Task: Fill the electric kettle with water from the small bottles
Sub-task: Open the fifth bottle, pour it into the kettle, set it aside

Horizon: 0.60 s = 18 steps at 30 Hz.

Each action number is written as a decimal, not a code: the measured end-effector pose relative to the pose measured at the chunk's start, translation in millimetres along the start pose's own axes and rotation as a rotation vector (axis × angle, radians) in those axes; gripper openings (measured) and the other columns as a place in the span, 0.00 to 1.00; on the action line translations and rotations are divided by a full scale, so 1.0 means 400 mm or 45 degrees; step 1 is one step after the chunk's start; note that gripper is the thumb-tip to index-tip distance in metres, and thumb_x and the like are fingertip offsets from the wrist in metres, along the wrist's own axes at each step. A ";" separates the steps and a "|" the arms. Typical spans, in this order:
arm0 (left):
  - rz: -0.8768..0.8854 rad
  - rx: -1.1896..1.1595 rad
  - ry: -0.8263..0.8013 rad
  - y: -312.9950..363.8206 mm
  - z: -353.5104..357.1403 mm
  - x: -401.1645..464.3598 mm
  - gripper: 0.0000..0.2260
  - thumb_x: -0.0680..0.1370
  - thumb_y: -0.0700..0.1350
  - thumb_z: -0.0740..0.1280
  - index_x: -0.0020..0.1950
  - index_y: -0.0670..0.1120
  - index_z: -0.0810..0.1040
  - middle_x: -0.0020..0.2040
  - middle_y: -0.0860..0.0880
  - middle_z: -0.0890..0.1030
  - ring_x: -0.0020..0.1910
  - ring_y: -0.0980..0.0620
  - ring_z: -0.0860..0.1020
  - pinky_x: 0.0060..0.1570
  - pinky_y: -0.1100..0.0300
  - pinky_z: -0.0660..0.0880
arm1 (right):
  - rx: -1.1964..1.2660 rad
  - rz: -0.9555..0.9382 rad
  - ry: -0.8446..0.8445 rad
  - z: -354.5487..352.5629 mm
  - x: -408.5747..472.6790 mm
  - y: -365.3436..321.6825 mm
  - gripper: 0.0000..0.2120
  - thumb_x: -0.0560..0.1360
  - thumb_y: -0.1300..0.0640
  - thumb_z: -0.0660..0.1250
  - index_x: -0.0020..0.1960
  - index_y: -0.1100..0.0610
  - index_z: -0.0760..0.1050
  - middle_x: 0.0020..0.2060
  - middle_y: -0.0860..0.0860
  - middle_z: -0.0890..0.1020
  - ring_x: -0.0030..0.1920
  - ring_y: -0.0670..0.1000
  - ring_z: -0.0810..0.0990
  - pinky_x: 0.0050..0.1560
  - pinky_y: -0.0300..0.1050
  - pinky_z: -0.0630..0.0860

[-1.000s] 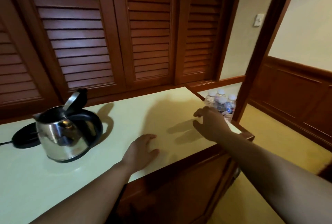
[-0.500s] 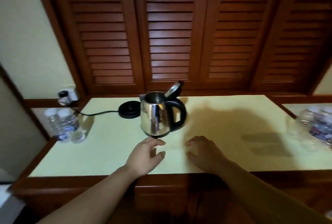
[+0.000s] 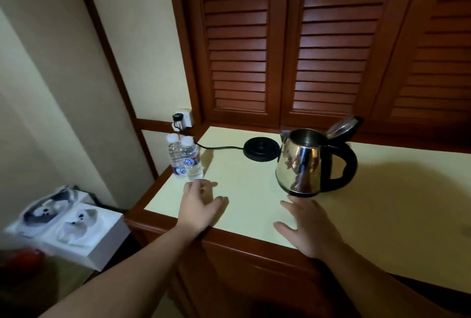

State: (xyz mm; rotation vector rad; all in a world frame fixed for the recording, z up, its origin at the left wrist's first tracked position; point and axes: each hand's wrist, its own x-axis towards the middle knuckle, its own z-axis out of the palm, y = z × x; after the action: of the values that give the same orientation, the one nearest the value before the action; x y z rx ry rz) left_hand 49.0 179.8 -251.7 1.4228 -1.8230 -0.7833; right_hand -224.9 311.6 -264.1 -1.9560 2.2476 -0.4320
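Note:
A steel electric kettle (image 3: 303,164) with a black handle stands on the pale counter (image 3: 382,190), its lid tipped open, off its black base (image 3: 260,148). Two small capped water bottles (image 3: 187,159) stand at the counter's left edge. My left hand (image 3: 200,205) hovers open just in front of the bottles, not touching them. My right hand (image 3: 307,228) is open with fingers spread, low over the counter just in front of the kettle.
The base's black cord (image 3: 216,148) runs to a wall socket (image 3: 183,118) behind the bottles. Louvred wooden doors (image 3: 293,44) back the counter. A white box (image 3: 68,226) holding white items sits on the floor to the left.
The view has swung from the right end of the counter to the left. My left hand has moved left toward the two bottles; my right hand has followed, now near the kettle.

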 end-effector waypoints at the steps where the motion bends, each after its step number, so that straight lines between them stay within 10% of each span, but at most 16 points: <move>1: -0.051 -0.018 0.046 -0.003 -0.012 0.010 0.20 0.73 0.52 0.77 0.62 0.55 0.75 0.61 0.54 0.71 0.62 0.50 0.77 0.67 0.50 0.76 | 0.013 0.006 0.002 0.001 0.000 0.003 0.37 0.74 0.27 0.55 0.77 0.45 0.66 0.79 0.45 0.65 0.78 0.49 0.61 0.79 0.49 0.55; 18: -0.296 -0.187 0.392 0.054 -0.012 0.156 0.27 0.76 0.55 0.77 0.71 0.47 0.74 0.67 0.50 0.77 0.59 0.49 0.79 0.59 0.54 0.76 | 0.092 0.045 0.031 -0.001 -0.003 0.002 0.32 0.77 0.30 0.59 0.78 0.42 0.65 0.80 0.40 0.61 0.80 0.45 0.55 0.79 0.44 0.50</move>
State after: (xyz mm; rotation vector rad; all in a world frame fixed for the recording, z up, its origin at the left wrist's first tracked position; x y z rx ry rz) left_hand 30.4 123.6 -222.1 1.5786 -1.3585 -0.7475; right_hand -225.7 313.2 -264.0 -1.8826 2.2443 -0.5278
